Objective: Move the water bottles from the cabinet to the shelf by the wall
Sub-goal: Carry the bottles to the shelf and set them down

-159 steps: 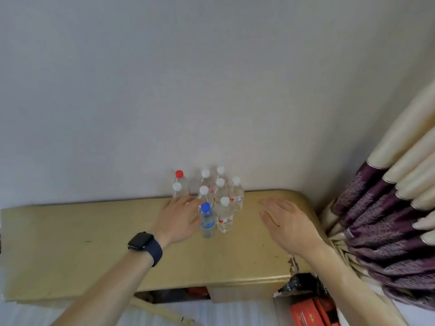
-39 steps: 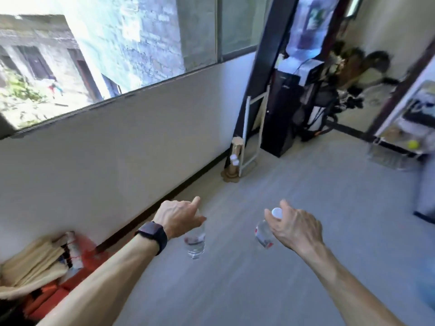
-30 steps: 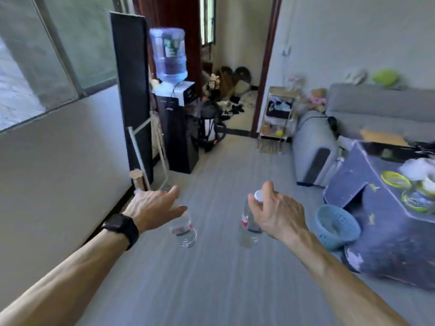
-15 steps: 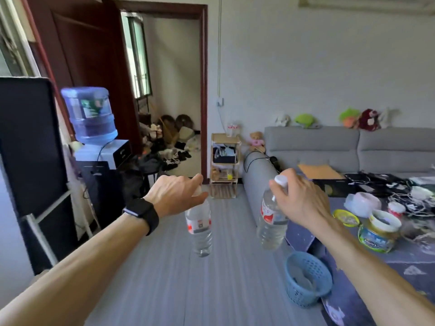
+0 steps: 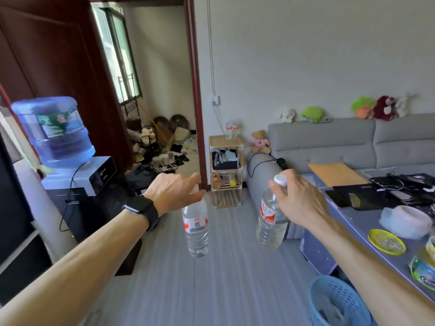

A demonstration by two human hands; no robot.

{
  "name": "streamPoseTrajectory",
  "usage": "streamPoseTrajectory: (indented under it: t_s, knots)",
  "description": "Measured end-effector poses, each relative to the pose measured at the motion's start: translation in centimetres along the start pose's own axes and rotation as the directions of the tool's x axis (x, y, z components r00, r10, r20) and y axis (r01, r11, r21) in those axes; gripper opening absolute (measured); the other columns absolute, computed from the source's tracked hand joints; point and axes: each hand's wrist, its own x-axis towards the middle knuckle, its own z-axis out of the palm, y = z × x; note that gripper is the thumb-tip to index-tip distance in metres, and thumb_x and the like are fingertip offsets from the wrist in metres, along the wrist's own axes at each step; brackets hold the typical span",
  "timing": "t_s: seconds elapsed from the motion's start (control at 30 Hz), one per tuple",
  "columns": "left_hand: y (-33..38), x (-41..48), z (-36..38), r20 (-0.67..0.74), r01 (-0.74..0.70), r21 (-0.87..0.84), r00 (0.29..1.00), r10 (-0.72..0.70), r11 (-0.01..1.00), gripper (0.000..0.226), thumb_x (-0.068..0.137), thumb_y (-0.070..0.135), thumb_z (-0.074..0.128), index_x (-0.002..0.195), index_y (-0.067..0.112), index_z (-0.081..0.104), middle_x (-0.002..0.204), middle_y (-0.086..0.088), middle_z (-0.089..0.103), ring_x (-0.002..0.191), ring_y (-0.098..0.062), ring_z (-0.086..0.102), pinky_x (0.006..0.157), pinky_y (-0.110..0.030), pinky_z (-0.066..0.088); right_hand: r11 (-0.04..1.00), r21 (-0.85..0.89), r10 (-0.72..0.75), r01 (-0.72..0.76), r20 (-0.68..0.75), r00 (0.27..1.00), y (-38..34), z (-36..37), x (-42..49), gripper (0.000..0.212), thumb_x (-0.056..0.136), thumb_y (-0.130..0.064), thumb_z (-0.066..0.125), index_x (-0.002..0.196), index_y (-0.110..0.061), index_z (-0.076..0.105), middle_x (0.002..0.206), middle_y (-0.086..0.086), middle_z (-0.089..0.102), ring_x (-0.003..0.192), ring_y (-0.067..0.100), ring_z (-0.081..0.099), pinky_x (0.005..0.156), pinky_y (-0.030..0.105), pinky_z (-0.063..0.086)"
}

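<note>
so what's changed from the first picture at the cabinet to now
Both hands have each taken a bottle by the neck: left hand holds one bottle, right hand another. The view has turned from the cabinet to the wooden shelf by the wall. The grips have stayed the same over the last second.

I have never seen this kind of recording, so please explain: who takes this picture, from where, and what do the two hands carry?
No machine here: a person wears one wide-angle camera on the head, looking forward and down, so both forearms reach into view. The left hand, with a black watch on its wrist, grips a clear water bottle by the top. The right hand holds a second water bottle just below its white cap. Ahead, by the wall, stands a small wooden shelf with two bottles on top.
</note>
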Motion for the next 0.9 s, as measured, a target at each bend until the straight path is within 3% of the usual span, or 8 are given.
streamPoseTrajectory:
  t_s: [0.1,0.3,0.6,0.9]
  knots:
    - [-1.5,5.8,2.1,0.001,0.004,0.067,1.000,-0.004,0.998,0.040,0.098,0.059,0.031,0.110,0.022,0.042,0.070,0.004,0.055,0.062,-0.022,0.055,0.049,-0.029,0.036,0.999,0.026,-0.019,0.018,0.028,0.999,1.2,2.9,5.6,0.038,0.098,-0.050,0.043,0.113,-0.017,0.050,0.112,0.006,0.067,0.104,0.032,0.061,0.077,0.039,0.048]
    - [-5.6,17.8,4.8,0.058,0.075,0.064,0.995,-0.079,0.995,0.039,0.097,0.057,0.033,0.112,0.023,0.044,0.078,0.001,0.063,0.067,-0.021,0.060,0.055,-0.031,0.046,0.991,0.126,-0.048,0.037,0.083,0.995,3.4,7.3,18.2,0.034,0.097,-0.052,0.043,0.111,-0.021,0.049,0.112,0.003,0.065,0.101,0.032,0.059,0.078,0.040,0.049]
    - [-9.0,34.2,8.2,0.044,0.133,0.056,0.990,-0.136,0.990,0.040,0.099,0.056,0.032,0.116,0.022,0.044,0.070,0.006,0.049,0.067,-0.023,0.055,0.056,-0.032,0.038,0.986,0.142,-0.099,0.090,0.060,0.993,7.1,13.7,34.0,0.032,0.098,-0.047,0.044,0.116,-0.020,0.048,0.118,0.006,0.062,0.103,0.034,0.059,0.071,0.036,0.039]
    - [-12.9,50.4,17.5,0.079,0.103,-0.021,0.992,-0.101,0.994,0.038,0.096,0.059,0.034,0.106,0.024,0.047,0.086,0.000,0.065,0.071,-0.022,0.062,0.062,-0.034,0.049,0.994,0.106,-0.053,0.039,0.132,0.990,10.5,22.3,47.9,0.034,0.098,-0.048,0.045,0.119,-0.021,0.049,0.118,0.003,0.065,0.107,0.030,0.060,0.072,0.033,0.039]
